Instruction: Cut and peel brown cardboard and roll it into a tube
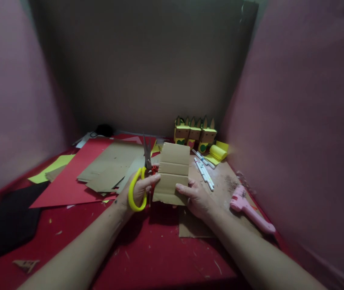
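Note:
Between my two hands is a rectangular piece of cardboard (pixel 174 167) with several crease lines running across it. My left hand (pixel 138 185) pinches its left edge, thumb on top. Scissors (pixel 138 189) with yellow handles also hang on that hand, their blades slightly apart and pointing up and away. My right hand (pixel 197 195) grips the lower right edge of the cardboard, thumb on the face and the other fingers mostly hidden behind it. Something small and red (pixel 154 170) shows by the scissors' pivot; I cannot make out what it is.
Cardboard sheets (pixel 108 163) lie on red paper (pixel 59 185) at left, near a black sheet (pixel 14 219). White markers (pixel 203 173), a pink glue gun (pixel 250 209) and a yellow paper roll (pixel 218 153) are at right. Cardboard figures with pointed ears (pixel 194 133) stand behind. Pink walls flank the red table.

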`<action>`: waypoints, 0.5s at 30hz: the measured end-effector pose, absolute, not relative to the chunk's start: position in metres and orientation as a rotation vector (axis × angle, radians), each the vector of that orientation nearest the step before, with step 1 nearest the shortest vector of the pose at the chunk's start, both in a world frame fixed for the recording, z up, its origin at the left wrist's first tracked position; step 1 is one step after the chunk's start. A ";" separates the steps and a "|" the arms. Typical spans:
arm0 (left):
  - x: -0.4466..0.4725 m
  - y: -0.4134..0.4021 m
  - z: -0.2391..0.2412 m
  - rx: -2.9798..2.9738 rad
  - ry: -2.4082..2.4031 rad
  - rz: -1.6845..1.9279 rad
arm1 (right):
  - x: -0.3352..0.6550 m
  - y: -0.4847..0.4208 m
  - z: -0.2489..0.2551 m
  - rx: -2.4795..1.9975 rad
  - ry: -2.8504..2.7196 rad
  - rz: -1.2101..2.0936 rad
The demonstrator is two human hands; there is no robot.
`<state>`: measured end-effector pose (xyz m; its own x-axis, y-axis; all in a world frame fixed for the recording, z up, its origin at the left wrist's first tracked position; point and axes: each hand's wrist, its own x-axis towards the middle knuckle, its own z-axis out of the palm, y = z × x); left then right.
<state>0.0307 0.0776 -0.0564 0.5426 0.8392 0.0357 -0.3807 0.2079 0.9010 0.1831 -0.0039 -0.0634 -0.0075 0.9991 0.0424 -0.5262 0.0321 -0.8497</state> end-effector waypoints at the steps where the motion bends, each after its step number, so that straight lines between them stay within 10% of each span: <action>1: 0.031 0.077 -0.056 1.042 0.529 0.909 | 0.183 -0.004 -0.063 -0.760 -0.818 1.411; 15: 0.030 0.076 -0.067 1.242 0.493 0.927 | 0.189 0.000 -0.069 -0.697 -0.822 1.388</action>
